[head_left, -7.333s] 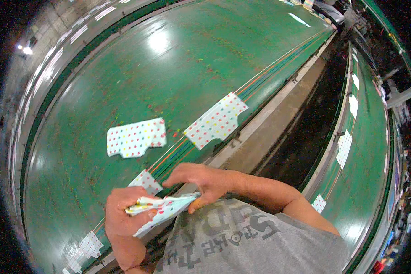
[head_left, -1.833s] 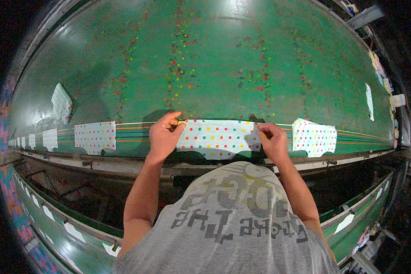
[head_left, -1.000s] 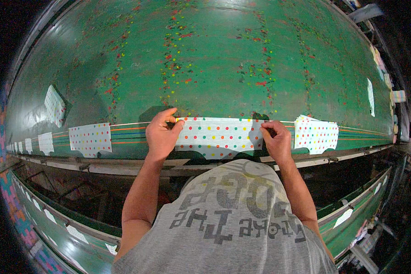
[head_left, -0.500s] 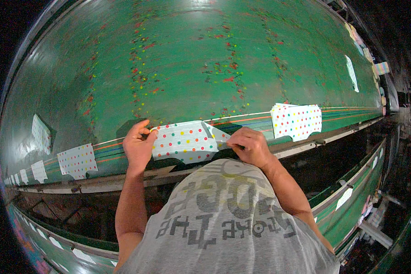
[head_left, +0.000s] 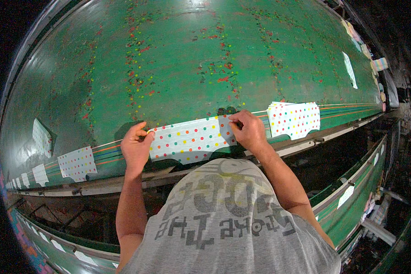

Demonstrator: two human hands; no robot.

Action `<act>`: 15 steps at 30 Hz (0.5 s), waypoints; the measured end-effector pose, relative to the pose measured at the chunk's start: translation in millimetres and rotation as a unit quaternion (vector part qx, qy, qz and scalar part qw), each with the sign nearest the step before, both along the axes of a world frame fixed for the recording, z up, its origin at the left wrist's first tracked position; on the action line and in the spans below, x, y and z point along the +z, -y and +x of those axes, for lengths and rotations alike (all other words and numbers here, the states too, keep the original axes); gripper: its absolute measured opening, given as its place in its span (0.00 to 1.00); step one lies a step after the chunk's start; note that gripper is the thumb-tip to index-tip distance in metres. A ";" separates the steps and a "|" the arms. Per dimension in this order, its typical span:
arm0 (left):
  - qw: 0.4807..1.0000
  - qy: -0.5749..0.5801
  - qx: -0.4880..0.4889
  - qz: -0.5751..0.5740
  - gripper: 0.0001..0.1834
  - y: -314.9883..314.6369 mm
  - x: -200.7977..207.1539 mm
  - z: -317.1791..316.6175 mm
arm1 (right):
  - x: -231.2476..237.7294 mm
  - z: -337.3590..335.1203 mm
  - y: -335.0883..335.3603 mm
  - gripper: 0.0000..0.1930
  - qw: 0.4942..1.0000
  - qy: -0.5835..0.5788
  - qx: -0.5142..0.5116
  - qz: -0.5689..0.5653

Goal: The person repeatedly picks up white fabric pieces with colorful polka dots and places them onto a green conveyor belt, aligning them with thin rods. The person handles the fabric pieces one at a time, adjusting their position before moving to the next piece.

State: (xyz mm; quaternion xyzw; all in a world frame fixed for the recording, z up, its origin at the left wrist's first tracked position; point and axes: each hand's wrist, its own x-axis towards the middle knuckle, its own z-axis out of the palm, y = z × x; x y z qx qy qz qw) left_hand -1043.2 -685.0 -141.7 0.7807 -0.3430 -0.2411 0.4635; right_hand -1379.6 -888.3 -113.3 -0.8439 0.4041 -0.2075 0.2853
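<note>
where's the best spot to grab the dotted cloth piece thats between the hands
By its two short ends. The dotted cloth piece lies flat and stretched lengthwise along the green table edge, so the left hand pinches its left end and the right hand its upper right corner, each coming from the near side.

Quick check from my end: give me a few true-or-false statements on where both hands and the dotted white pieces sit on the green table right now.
1. Both hands touch the same dotted piece. True: left hand at its left end, right hand at its right end.
2. The dotted stack lies to the left of the left hand. False: it lies beyond the right hand.
3. The green table bears coloured paint specks. True.
4. The right hand holds scissors. False: no tool shows in it.
</note>
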 end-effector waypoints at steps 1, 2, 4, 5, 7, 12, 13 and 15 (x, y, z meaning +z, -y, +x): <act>1.000 0.014 -0.001 0.003 0.25 -0.2 0.0 0.0 | 1.4 -1.6 -0.1 0.08 0.999 0.007 0.026 -0.027; 1.000 0.007 0.001 0.006 0.25 -0.4 0.1 0.3 | 2.8 -2.8 -0.7 0.08 0.997 0.011 0.047 -0.052; 1.000 0.003 0.003 0.008 0.25 0.0 0.3 0.2 | 7.1 -7.2 -6.2 0.08 0.989 0.056 0.125 -0.055; 1.000 0.005 0.003 0.007 0.25 0.2 0.5 0.6 | 9.5 -10.1 -9.3 0.09 0.982 0.078 0.161 -0.056; 1.000 0.010 -0.002 0.007 0.25 0.8 0.6 0.9 | 11.9 -13.9 -13.9 0.09 0.979 0.079 0.183 -0.044; 1.000 0.012 -0.013 0.008 0.25 -0.3 0.1 1.6 | 5.9 -13.5 -12.1 0.08 0.986 0.083 0.135 -0.054; 1.000 0.008 -0.011 0.010 0.25 -0.6 -0.1 1.6 | 3.8 -12.3 -10.0 0.07 0.992 0.062 0.099 -0.040; 1.000 -0.026 -0.004 0.006 0.25 -0.6 -0.8 1.7 | 0.0 -9.4 -4.7 0.06 0.999 0.038 0.028 -0.017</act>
